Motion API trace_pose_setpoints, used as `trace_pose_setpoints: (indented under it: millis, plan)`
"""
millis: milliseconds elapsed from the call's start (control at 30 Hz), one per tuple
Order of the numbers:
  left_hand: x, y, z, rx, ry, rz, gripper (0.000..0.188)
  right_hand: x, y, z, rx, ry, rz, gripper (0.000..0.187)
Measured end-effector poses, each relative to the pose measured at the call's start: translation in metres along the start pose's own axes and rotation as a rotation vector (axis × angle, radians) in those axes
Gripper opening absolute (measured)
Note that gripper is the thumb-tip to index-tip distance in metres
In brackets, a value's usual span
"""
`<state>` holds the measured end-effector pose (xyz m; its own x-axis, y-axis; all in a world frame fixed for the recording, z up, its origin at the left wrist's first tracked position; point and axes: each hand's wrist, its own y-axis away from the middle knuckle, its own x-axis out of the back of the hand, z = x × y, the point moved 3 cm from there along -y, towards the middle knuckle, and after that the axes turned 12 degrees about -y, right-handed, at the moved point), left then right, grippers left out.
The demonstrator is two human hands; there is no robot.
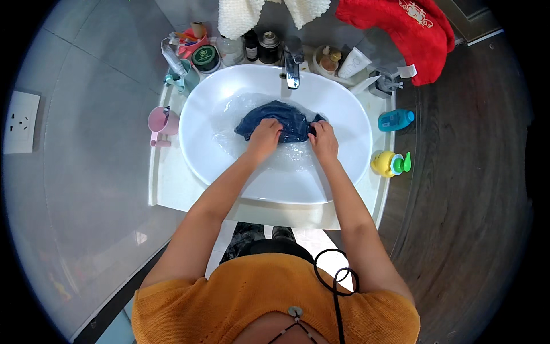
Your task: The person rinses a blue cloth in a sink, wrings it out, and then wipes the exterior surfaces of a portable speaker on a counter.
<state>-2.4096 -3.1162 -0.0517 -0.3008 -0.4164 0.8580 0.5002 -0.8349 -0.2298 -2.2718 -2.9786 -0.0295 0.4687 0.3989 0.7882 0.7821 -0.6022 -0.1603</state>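
An orange top fills the near edge. In the basin, below the tap, a blue cloth lies in water. The left hand and right hand are both clenched on it.

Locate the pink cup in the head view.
The pink cup stands on the counter at the left of the white basin, just outside its rim, below the cluster of toiletries at the upper left.

I see a wet, dark blue cloth in my glossy white basin. The tap is shiny metal, and the far right red towel looks fluffy.
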Motion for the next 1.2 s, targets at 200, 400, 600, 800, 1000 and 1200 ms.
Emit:
trace_pose_setpoints:
  millis: [200,400,600,800,1000,1200]
  plan:
    - [-0.024,-0.01,0.002,0.195,-0.187,-0.273,0.035,-0.031,0.018,0.028,-0.362,0.084,-0.205,0.05]
    - [-0.035,0.008,-0.001,0.081,-0.388,-0.365,0.041,-0.022,0.014,0.027,-0.397,0.049,-0.392,0.043]
    - [-0.027,0.006,0.032,-0.11,-0.258,-0.234,0.043,-0.008,0.002,0.041,-0.301,-0.045,-0.048,0.032]
    - [-0.044,0.007,0.043,-0.071,-0.158,-0.41,0.037,-0.028,0.027,0.034,-0.424,0.109,-0.276,0.043]
    - [-0.013,0.018,0.021,-0.033,-0.092,-0.337,0.025,0.001,0.027,0.034,-0.414,-0.185,-0.212,0.022]
    - [0.072,0.012,0.011,0.147,0.473,0.053,0.024,0.033,0.02,0.012,-0.192,-0.804,-0.208,0.02]
